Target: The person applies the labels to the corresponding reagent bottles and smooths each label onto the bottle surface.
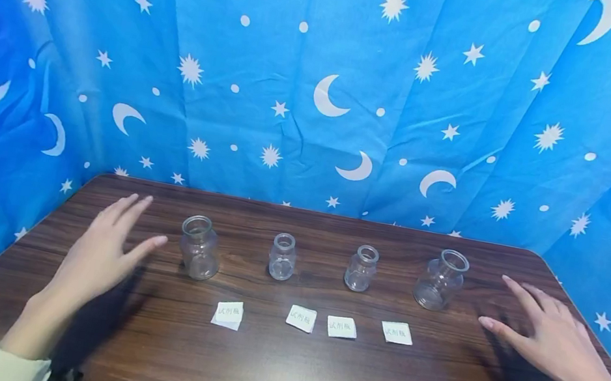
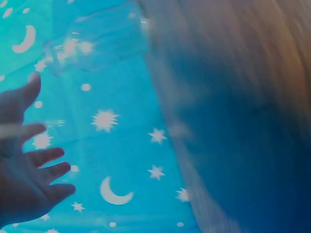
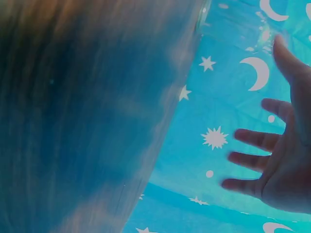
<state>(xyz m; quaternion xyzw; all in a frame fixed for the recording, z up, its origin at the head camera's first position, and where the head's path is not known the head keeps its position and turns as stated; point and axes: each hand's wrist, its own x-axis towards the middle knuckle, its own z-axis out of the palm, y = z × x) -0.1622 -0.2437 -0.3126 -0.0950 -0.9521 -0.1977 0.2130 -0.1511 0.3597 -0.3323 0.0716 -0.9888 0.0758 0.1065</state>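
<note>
Left grip hovers beside a glass jar, apparently apart.

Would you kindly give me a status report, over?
Left hand, right hand: holding nothing. Four clear, round glass jars upright on dark-brown wooden table. Nothing visible between each hand and nearest jar.

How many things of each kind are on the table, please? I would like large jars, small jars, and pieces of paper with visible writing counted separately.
Large glass jars: 2
Small glass jars: 2
White papers with visible writing: 4
Total: 8
</note>
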